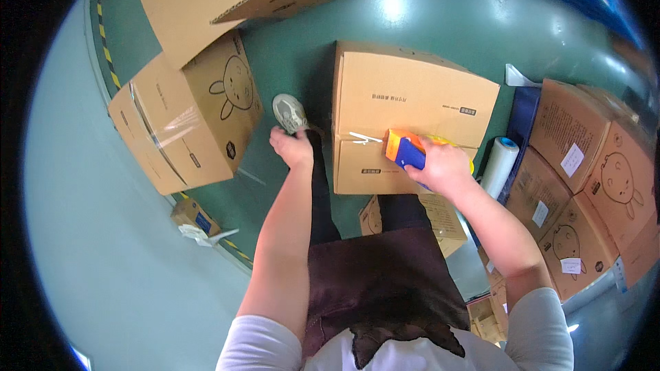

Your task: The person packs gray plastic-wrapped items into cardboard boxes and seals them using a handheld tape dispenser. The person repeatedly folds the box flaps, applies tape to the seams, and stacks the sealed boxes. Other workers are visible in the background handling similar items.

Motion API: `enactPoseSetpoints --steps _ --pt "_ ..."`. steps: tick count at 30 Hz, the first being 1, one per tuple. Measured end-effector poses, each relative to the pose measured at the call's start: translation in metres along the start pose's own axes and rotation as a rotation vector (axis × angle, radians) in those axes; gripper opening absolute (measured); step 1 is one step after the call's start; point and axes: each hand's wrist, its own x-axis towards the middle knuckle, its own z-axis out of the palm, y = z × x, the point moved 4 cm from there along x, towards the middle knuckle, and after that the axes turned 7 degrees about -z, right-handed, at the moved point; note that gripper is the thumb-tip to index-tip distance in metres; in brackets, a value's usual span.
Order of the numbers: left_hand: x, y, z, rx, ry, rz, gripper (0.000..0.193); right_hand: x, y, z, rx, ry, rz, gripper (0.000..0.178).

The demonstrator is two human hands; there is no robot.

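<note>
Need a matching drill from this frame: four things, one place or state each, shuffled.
Things:
1. tape dispenser
2. film roll
3. left hand
4. rabbit-print box

Places or states:
A. free, holding nothing, left of the middle box
B. gripped in the right hand on the middle box
C. upright on the floor, right of the middle box
D. sealed with clear tape, at the far left

Pairs: 1-B, 2-C, 3-A, 4-D

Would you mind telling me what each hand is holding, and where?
The right hand grips the tape dispenser by its rear handle; the left hand holds nothing.
</note>
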Motion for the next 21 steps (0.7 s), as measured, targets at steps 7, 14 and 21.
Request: enactPoseSetpoints --steps 7,14,21 --pt "-0.081 0.059 0.011 -0.605 -0.676 0.214 0.075 0.000 0.005 0.010 0.116 0.074 -0.188 0.059" --pt "-0.117 0.086 0.011 0.777 -0.334 1.181 0.113 0.008 0.008 0.007 0.300 -0.235 -0.168 0.071" --pt "-0.121 0.085 0.013 0.797 -0.257 1.171 0.120 -0.015 0.050 -0.004 0.212 -0.273 -0.208 0.070"
